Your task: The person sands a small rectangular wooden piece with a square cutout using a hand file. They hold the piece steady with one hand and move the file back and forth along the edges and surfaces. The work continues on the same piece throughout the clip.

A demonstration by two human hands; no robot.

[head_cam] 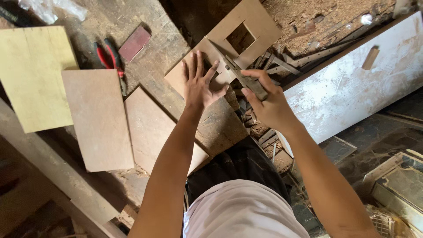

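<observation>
While left hand point(200, 83) fingers splay on the cut-out board point(229, 48), right hand point(266, 103) clamps a file point(240, 75); pliers point(110, 59) nearby

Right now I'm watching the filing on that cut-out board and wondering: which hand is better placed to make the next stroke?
The right hand. It already grips the file, whose tip lies by the board's square opening. The left hand is pressed flat on the board, holding it down.

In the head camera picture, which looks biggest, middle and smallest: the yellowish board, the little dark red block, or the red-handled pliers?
1. Yellowish board, by far the largest.
2. Red-handled pliers.
3. Dark red block.
The pliers are longer but thinner than the block, so those two look close.
</observation>
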